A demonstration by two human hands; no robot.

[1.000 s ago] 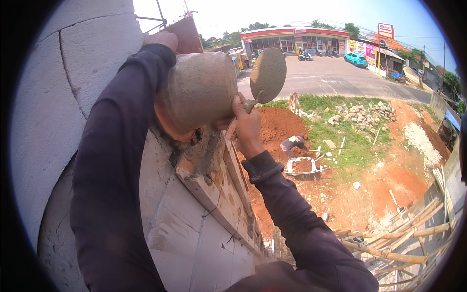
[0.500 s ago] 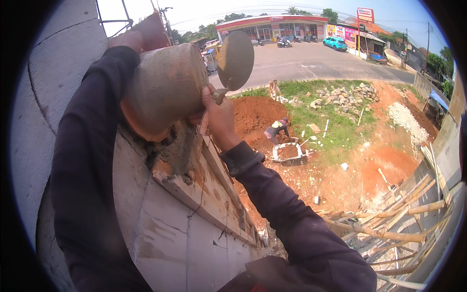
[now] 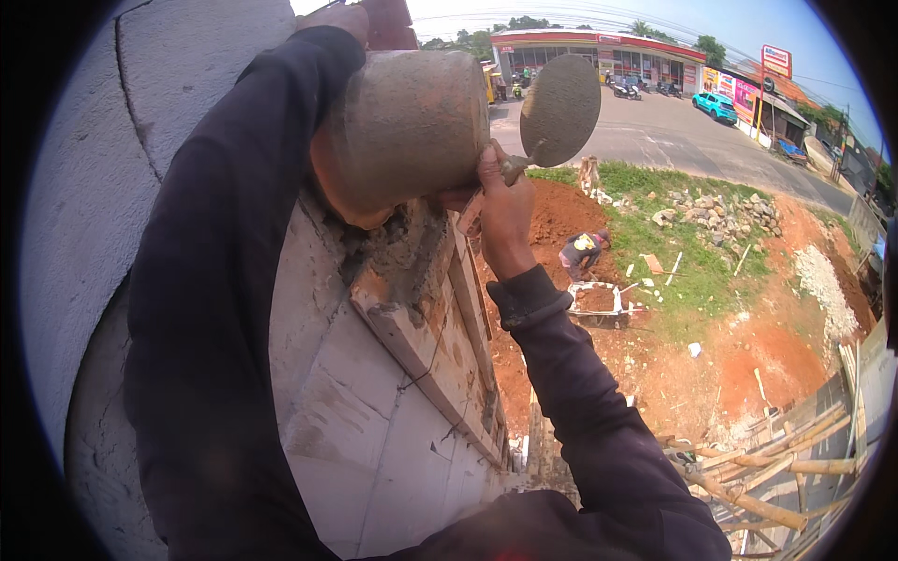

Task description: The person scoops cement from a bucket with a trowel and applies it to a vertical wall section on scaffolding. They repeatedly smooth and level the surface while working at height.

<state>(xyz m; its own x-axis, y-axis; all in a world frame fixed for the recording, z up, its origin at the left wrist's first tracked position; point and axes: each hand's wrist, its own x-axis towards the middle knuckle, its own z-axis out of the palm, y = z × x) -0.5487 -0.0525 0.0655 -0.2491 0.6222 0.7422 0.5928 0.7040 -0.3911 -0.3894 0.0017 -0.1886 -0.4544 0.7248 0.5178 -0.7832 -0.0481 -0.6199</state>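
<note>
Held up against the block wall (image 3: pixel 84 243) is a grey, mortar-caked cylindrical bucket (image 3: pixel 398 136) on its side. My left hand (image 3: pixel 337 21) is at its upper far end, fingers curled and largely hidden, so what they grip is unclear. At the bucket's right end, my right hand (image 3: pixel 505 215) is closed around the handle of a round-bladed trowel (image 3: pixel 559 107), thumb uppermost beside the bucket. The blade stands up, coated in mortar. Below the bucket, rough mortar (image 3: pixel 383 252) lies along timber formwork (image 3: pixel 421 365) tied with wire.
A drop on the right leads to red soil, grass and rubble (image 3: pixel 720 215), where a co-worker (image 3: pixel 582 251) bends by a white-edged heap. Bamboo poles (image 3: pixel 767 477) crowd the lower right. A road, shops and a turquoise car (image 3: pixel 714 107) are beyond.
The view has shifted, moving the scene rightward in the picture. The bucket, trowel and both my hands are slightly higher against the wall. The grip of my right hand looks unchanged.
</note>
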